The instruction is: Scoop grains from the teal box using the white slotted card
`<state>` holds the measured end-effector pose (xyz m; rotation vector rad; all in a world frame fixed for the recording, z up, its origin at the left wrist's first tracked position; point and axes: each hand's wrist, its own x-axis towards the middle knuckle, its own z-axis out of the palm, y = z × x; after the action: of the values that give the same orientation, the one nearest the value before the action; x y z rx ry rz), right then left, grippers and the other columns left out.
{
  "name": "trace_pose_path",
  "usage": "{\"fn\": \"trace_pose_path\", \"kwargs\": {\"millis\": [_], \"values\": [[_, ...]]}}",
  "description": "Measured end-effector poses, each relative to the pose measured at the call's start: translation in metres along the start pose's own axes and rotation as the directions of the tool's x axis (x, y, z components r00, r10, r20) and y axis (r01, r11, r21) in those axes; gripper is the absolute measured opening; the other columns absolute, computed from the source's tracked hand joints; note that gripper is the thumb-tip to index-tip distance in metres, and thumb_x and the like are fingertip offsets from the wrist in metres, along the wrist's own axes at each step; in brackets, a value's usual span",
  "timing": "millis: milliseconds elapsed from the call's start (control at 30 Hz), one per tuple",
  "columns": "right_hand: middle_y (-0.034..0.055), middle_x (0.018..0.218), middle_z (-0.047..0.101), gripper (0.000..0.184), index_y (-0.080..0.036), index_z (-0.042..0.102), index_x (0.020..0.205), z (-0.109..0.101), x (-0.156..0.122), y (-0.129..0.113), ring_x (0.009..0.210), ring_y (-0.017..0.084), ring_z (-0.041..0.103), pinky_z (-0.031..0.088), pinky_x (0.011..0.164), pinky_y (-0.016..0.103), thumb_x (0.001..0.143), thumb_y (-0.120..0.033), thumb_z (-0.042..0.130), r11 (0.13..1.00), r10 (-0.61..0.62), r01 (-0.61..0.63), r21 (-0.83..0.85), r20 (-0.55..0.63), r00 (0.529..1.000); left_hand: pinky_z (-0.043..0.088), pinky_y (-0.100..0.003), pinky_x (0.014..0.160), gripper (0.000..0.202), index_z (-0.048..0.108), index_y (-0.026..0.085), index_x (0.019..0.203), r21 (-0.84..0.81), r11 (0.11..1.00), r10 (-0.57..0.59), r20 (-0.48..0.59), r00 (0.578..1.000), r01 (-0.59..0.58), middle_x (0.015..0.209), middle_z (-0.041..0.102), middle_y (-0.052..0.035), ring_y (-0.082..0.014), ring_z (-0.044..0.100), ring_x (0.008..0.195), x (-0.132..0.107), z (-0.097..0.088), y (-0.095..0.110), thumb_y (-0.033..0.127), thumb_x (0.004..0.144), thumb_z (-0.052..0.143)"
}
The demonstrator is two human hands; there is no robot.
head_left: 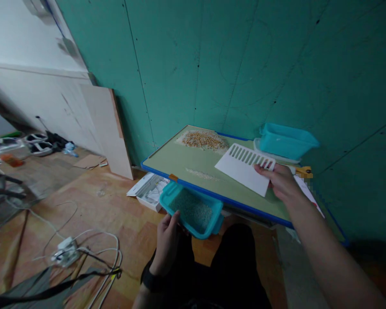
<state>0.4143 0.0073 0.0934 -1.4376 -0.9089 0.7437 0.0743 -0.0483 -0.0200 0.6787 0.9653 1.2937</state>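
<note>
My left hand (168, 231) grips the near-left rim of a teal plastic bin (216, 216), thumb over the edge. Small pale grains (193, 209) that look like rice cover its bottom. The bin is held just below the table's front edge. In my right hand (278, 178) is a flat white slotted scraper (241, 171), pinched at its slotted side and tilted over the tabletop. To its left on the green tabletop (167, 156) runs a thin line of pale grains (202, 174). Farther back lies a pile of yellow kernels mixed with pale grains (203, 140).
A second teal bin (287, 140) stands at the table's back right against the green wall (180, 64). Nearby are a yellow-handled object (304, 170) and a white sheet (309, 193). An open white box (151, 193), a power strip with cables (66, 251) and a leaning board (107, 128) are on the floor.
</note>
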Motion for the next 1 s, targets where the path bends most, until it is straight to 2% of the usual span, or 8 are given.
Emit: {"fn": "trace_pose_path", "kwargs": {"millis": [100,233,400,533,833,1000], "values": [[0.0052,0.1,0.08,0.042,-0.025,0.075,0.091,-0.026,-0.022,0.013,0.093,0.031,0.074,0.059,0.075,0.041,0.058,-0.045,0.091,1.0,-0.013,0.011,-0.024,-0.071,0.997,0.04,-0.021,0.042,0.049,0.057,0.019,0.063,0.0,1.0,-0.01,-0.028,1.0,0.01,0.046,0.055,0.0057,-0.0106,0.051,0.04,-0.003,0.004,0.0,0.059,0.067,0.084],[0.0053,0.092,0.08,0.044,-0.023,0.075,0.091,-0.033,-0.035,0.022,0.081,0.029,0.074,0.059,0.065,0.039,0.057,-0.046,0.091,0.997,0.06,-0.064,-0.035,-0.1,0.993,0.041,-0.022,0.042,0.05,0.055,0.02,0.062,-0.003,1.0,-0.018,-0.037,0.999,0.018,0.046,0.053,0.0058,-0.0107,0.051,0.04,-0.005,0.006,0.003,0.061,0.066,0.084],[0.0062,0.085,0.079,0.044,-0.022,0.075,0.086,-0.015,-0.035,0.017,0.073,0.027,0.072,0.055,0.059,0.036,0.053,-0.044,0.092,0.988,0.153,-0.154,-0.017,-0.033,0.988,0.041,-0.021,0.042,0.051,0.055,0.02,0.063,0.005,1.0,-0.014,-0.02,1.0,0.014,0.046,0.053,0.0059,-0.0106,0.051,0.04,-0.004,0.008,0.007,0.062,0.067,0.083],[0.0078,0.087,0.079,0.05,-0.019,0.075,0.088,-0.001,-0.034,0.012,0.074,0.027,0.072,0.055,0.062,0.036,0.05,-0.046,0.093,0.987,0.163,-0.162,-0.022,0.036,0.986,0.043,-0.022,0.043,0.05,0.057,0.02,0.068,0.013,1.0,-0.024,0.002,1.0,0.024,0.049,0.056,0.0051,-0.0118,0.054,0.042,-0.002,0.011,0.008,0.062,0.067,0.083],[0.0075,0.081,0.078,0.054,-0.018,0.075,0.083,0.028,-0.038,0.004,0.07,0.025,0.07,0.054,0.064,0.035,0.044,-0.051,0.095,0.98,0.197,-0.195,-0.029,0.211,0.957,0.043,-0.022,0.043,0.049,0.054,0.02,0.063,-0.013,1.0,-0.017,0.011,1.0,0.017,0.045,0.053,0.0065,-0.011,0.053,0.039,0.005,0.012,0.012,0.059,0.069,0.084],[0.0082,0.085,0.078,0.055,-0.019,0.075,0.083,0.044,-0.046,0.0,0.075,0.026,0.071,0.055,0.068,0.036,0.045,-0.053,0.095,0.986,0.163,-0.163,-0.025,0.293,0.942,0.042,-0.022,0.042,0.048,0.056,0.019,0.063,-0.002,1.0,-0.005,0.012,1.0,0.005,0.047,0.056,0.0045,-0.0117,0.054,0.04,0.009,0.01,0.013,0.059,0.069,0.083]]}}
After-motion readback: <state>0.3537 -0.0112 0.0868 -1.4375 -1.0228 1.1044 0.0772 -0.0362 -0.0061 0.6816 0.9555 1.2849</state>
